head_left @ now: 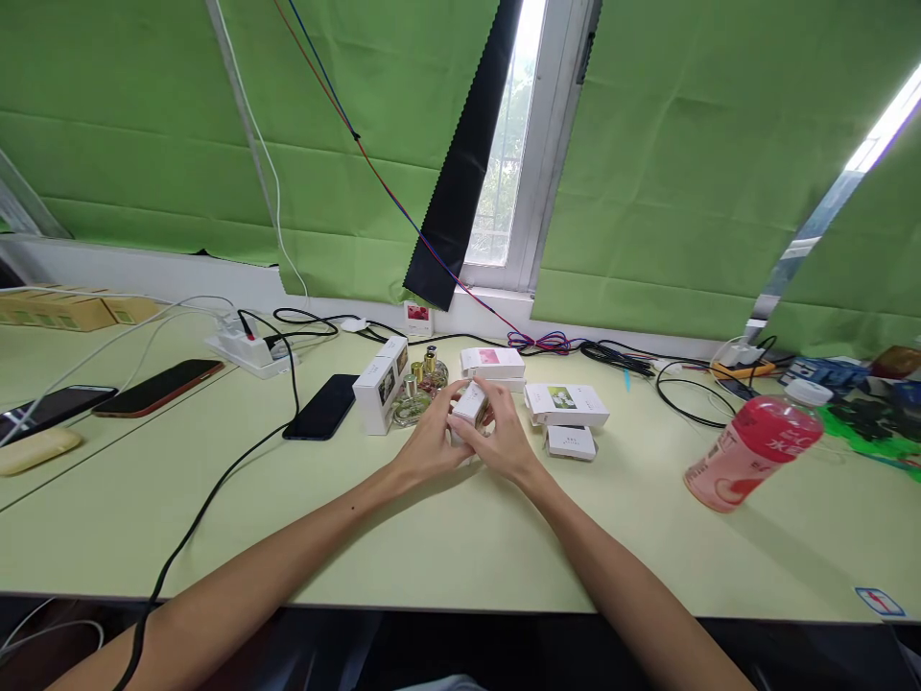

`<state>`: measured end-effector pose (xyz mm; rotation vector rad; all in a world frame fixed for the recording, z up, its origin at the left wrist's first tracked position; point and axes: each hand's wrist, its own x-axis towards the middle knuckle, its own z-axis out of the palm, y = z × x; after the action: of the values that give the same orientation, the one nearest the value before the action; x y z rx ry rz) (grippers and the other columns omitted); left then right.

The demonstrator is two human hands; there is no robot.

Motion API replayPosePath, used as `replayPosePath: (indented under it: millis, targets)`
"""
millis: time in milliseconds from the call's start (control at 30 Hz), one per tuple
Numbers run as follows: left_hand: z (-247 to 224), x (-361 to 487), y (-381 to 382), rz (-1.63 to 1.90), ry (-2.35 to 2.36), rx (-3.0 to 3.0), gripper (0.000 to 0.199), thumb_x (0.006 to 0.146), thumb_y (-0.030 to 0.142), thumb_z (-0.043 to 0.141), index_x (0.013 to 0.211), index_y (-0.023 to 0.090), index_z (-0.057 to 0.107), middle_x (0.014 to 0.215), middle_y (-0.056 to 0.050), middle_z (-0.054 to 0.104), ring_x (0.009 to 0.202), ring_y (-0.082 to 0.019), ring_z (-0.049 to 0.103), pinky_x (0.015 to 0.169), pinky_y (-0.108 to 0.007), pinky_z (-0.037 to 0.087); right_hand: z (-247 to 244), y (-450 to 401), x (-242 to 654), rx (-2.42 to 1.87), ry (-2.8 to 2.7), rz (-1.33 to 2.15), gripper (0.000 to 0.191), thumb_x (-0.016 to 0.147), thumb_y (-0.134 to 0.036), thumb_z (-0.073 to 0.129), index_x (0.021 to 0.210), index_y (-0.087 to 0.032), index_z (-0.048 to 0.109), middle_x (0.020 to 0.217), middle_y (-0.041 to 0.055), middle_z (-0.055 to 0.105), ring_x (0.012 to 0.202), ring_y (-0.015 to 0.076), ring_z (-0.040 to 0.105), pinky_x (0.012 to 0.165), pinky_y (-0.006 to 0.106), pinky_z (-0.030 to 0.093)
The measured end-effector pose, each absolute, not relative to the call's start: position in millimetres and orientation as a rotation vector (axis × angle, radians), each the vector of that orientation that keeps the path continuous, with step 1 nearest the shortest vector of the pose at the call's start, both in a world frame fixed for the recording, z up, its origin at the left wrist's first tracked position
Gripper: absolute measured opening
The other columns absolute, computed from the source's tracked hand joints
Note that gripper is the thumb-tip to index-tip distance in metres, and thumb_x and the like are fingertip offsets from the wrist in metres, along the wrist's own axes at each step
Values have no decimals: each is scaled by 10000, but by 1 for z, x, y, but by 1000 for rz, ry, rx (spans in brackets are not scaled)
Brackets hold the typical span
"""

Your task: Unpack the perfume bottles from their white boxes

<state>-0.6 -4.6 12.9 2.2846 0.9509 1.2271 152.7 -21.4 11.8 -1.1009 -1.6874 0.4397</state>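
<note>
Box point(470, 400) clasped between left hand point(434, 437) and right hand point(507, 439), both half-curled; likely light, crushable card, so pinch at 9 and 3 o'clock.

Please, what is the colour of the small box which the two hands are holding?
The small box is mainly white, seen in the head view.

To our right we see a pink bottle point(752, 451) and a sticker point(879, 602) by the table's point(633, 557) front edge. To our left lie three phones point(322, 407), a power strip point(248, 353) and tan boxes point(68, 309). Ahead, green curtains point(669, 163) flank a window point(502, 173).
</note>
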Motion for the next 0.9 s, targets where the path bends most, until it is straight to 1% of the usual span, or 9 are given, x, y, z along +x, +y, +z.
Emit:
replayPosePath:
  millis: [100, 300, 400, 500, 567, 733, 833, 900]
  targets:
    - [11, -1, -4, 1203, 939, 2285, 792, 738, 285, 716, 1431, 219, 340, 1397, -127, 511, 1118, -257, 599, 956, -402, 500, 11, -20, 153, -1117, -1712, 409, 654, 839, -480, 671, 1415, -228, 491, 1261, 134, 526, 1128, 266, 536, 904, 410, 516]
    - [12, -1, -3, 1204, 955, 2316, 784, 742, 262, 716, 1432, 232, 345, 1383, -128, 509, 1176, -281, 562, 977, -418, 483, 9, -19, 152, -1120, -1715, 355, 570, 854, -468, 657, 1368, -247, 549, 1250, 122, 531, 1104, 254, 549, 886, 388, 513]
    - [11, -1, -4, 1187, 980, 2302, 787, 747, 266, 718, 1434, 232, 335, 1367, -140, 509, 1140, -280, 575, 907, -402, 515, 8, -16, 154, -1125, -1704, 341, 560, 859, -457, 654, 1365, -240, 555, 1251, 126, 529, 1104, 253, 552, 876, 380, 516]
    - [8, 1, -3, 1180, 945, 2266, 750, 779, 255, 691, 1431, 234, 323, 1382, -145, 484, 1116, -256, 581, 803, -341, 542, 5, -12, 156, -1136, -1685, 313, 563, 861, -447, 654, 1372, -235, 552, 1260, 132, 517, 1108, 254, 554, 873, 379, 520]
    - [6, 2, -2, 1179, 937, 2249, 720, 806, 271, 676, 1429, 238, 318, 1373, -142, 485, 1086, -234, 586, 765, -315, 543, 3, -10, 158, -1152, -1671, 293, 566, 865, -446, 649, 1379, -229, 549, 1273, 141, 502, 1092, 255, 562, 867, 385, 525]
    - [-1, 4, 1, 1164, 1019, 2235, 697, 849, 368, 660, 1433, 256, 296, 1256, -105, 530, 901, -167, 595, 728, -310, 532, 1, -3, 162, -1214, -1587, 269, 585, 880, -458, 638, 1406, -228, 523, 1293, 160, 459, 964, 228, 613, 853, 396, 536]
    - [-2, 3, 3, 1172, 1040, 2241, 655, 856, 360, 647, 1404, 241, 308, 1143, -74, 554, 822, -150, 579, 692, -302, 516, -2, 2, 163, -1252, -1533, 260, 611, 880, -460, 644, 1429, -237, 494, 1312, 165, 429, 899, 212, 626, 849, 398, 538]
    - [-2, 2, 3, 1183, 1053, 2245, 558, 857, 337, 635, 1332, 219, 365, 1080, -59, 560, 794, -147, 571, 671, -297, 503, -4, 4, 164, -1270, -1513, 246, 635, 876, -447, 652, 1448, -243, 467, 1334, 169, 406, 883, 208, 629, 848, 403, 539]
